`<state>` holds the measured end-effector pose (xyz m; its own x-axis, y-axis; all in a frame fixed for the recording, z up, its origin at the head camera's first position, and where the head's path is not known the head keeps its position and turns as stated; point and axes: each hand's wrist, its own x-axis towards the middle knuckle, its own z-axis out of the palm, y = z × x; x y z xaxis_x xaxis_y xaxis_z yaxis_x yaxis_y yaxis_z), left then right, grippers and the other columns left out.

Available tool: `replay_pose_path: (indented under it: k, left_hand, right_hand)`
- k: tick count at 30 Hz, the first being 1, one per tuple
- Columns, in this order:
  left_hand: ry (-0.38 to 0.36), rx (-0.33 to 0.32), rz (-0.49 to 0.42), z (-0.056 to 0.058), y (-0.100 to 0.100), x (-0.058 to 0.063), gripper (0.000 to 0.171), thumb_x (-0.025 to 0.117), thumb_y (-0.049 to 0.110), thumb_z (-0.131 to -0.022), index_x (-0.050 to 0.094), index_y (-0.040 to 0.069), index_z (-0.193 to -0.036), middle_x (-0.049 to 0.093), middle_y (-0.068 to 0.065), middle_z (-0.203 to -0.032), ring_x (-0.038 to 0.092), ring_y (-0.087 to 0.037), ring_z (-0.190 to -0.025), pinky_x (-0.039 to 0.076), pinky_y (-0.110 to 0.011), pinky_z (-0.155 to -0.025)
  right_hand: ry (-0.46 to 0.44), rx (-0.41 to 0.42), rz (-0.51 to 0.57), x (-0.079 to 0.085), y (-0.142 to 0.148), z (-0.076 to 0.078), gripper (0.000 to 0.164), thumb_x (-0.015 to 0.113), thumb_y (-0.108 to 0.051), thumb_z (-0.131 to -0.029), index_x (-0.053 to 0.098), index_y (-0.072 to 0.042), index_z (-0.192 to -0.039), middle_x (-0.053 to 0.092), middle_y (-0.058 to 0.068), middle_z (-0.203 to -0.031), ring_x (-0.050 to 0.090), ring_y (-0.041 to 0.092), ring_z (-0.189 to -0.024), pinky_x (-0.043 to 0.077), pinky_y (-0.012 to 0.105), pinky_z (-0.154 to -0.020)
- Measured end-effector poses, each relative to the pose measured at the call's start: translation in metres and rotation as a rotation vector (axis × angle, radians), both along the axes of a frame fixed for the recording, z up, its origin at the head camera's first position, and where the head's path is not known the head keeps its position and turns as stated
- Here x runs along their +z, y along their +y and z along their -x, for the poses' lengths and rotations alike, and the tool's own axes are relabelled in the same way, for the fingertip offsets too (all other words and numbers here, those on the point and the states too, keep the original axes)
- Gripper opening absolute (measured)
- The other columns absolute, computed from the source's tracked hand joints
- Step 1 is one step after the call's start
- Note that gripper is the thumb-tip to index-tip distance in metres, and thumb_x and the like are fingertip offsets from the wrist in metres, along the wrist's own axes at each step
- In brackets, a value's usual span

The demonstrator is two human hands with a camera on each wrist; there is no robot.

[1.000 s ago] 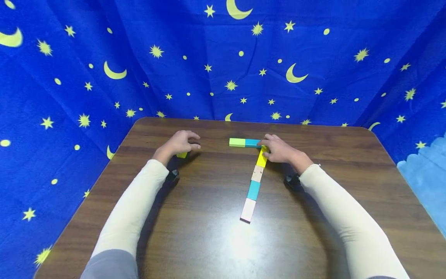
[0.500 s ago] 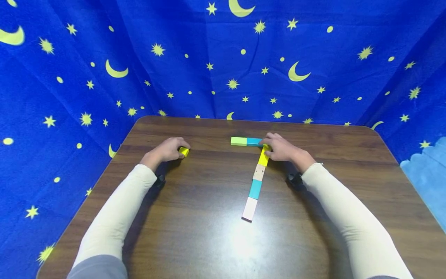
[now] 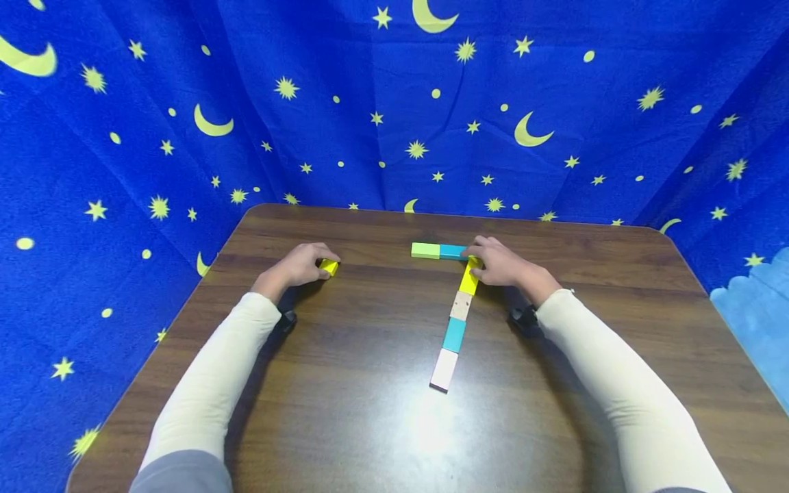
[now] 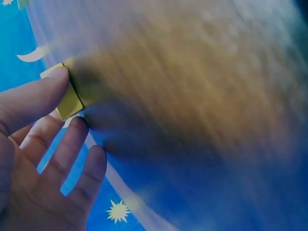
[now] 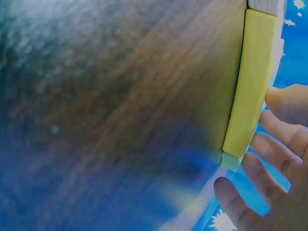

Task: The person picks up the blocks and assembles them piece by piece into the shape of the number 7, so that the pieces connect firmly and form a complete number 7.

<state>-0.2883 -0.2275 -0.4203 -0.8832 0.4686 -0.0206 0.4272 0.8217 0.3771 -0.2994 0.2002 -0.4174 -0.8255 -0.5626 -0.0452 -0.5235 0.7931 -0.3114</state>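
My left hand (image 3: 301, 264) is at the left of the table, pinching a small yellow block (image 3: 329, 266) between thumb and fingers. In the left wrist view the thumb lies across that yellow block (image 4: 71, 103), with the other fingers spread below. My right hand (image 3: 498, 263) rests at the corner where a teal block (image 3: 452, 253) meets a long yellow block (image 3: 469, 279). Seen from the right wrist, the thumb and fingers touch one side of the long yellow block (image 5: 250, 82), fairly straight and not wrapped round it.
A light green block (image 3: 425, 250) continues the back row leftward. From the corner a line runs toward the front: a speckled wooden block (image 3: 461, 305), another teal block (image 3: 454, 335) and a pale pink block (image 3: 444, 370). A blue star-patterned curtain (image 3: 345, 103) hangs behind the brown table (image 3: 345, 383).
My left hand has come down and back to the left and taken the small yellow block between thumb and fingers. The right hand has stayed at the corner of the blocks.
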Motion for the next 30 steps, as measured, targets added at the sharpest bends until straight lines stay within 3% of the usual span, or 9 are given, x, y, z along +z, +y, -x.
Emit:
replay_pose_path:
  k: [9, 16, 22, 30]
  left_hand:
    - [-0.020, 0.029, -0.006, -0.004, -0.004, -0.002, 0.041, 0.072, 0.004, -0.084, 0.068, 0.004, -0.125, 0.067, -0.018, -0.120, 0.062, -0.034, -0.108, 0.048, -0.050, -0.099]
    - [-0.043, 0.043, -0.031, -0.001, 0.006, 0.001, 0.041, 0.071, 0.007, -0.086, 0.067, 0.004, -0.127, 0.066, -0.019, -0.125, 0.061, -0.034, -0.111, 0.048, -0.049, -0.099]
    - [-0.063, 0.089, -0.054, 0.004, 0.019, 0.006, 0.040, 0.070, 0.008, -0.088, 0.066, 0.003, -0.128, 0.065, -0.019, -0.126, 0.060, -0.033, -0.110, 0.048, -0.048, -0.099]
    - [-0.077, 0.135, -0.117, 0.017, 0.043, -0.001, 0.040, 0.071, 0.009, -0.087, 0.066, 0.002, -0.126, 0.066, -0.020, -0.125, 0.061, -0.033, -0.109, 0.049, -0.046, -0.098]
  right_hand:
    - [-0.001, 0.006, 0.011, -0.004, 0.000, 0.000, 0.041, 0.062, -0.011, -0.092, 0.061, -0.005, -0.133, 0.055, 0.014, -0.115, 0.047, 0.027, -0.100, 0.044, 0.044, -0.087]
    - [-0.008, 0.008, 0.000, -0.006, 0.005, -0.001, 0.041, 0.061, -0.012, -0.093, 0.060, -0.004, -0.133, 0.054, 0.015, -0.116, 0.047, 0.028, -0.101, 0.044, 0.044, -0.087]
    - [0.002, 0.000, 0.004, -0.003, 0.003, 0.001, 0.042, 0.061, -0.012, -0.092, 0.061, -0.005, -0.133, 0.052, 0.011, -0.108, 0.043, 0.026, -0.097, 0.040, 0.040, -0.083]
    - [-0.014, -0.002, 0.004, -0.001, 0.002, -0.001, 0.042, 0.061, -0.012, -0.092, 0.061, -0.005, -0.133, 0.052, 0.011, -0.109, 0.043, 0.026, -0.097, 0.040, 0.039, -0.081]
